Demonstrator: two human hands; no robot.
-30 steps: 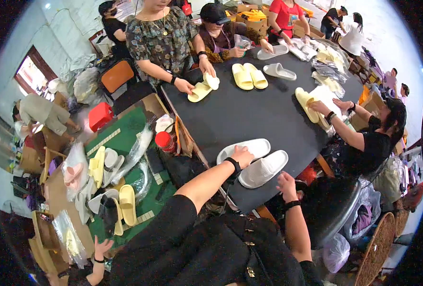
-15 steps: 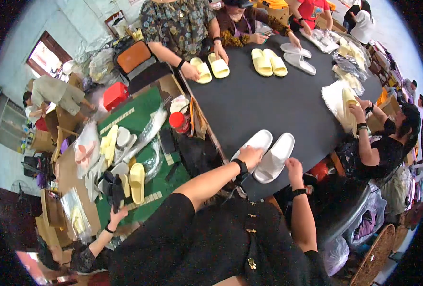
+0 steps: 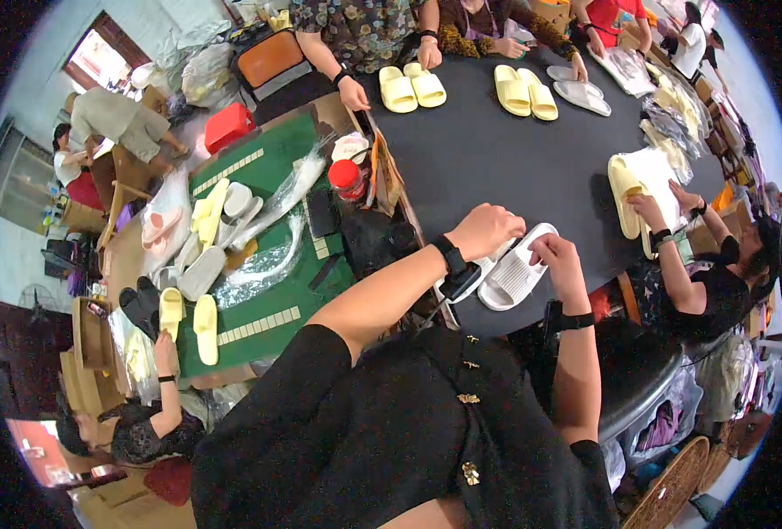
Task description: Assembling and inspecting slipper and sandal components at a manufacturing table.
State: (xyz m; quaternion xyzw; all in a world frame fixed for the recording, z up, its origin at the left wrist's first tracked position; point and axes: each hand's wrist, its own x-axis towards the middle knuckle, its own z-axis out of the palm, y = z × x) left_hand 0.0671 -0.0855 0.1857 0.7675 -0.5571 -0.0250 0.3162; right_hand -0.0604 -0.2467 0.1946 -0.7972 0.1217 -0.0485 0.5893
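A pair of white slippers [image 3: 513, 275] lies at the near edge of the black table [image 3: 514, 159], soles partly turned up. My left hand [image 3: 486, 229] rests closed on top of the left slipper, a dark wristband on the wrist. My right hand [image 3: 557, 256] grips the right edge of the other slipper.
Other people sit round the table with yellow slippers [image 3: 411, 88], another yellow pair [image 3: 523, 90] and a grey pair [image 3: 579, 92]. A person at the right holds a yellow slipper [image 3: 625, 194]. A green table [image 3: 259, 264] at the left carries slippers, plastic bags and a red-lidded jar [image 3: 349, 179].
The white pair has come closer to the table's near edge and is now pressed together. My right hand has come up onto the right slipper.
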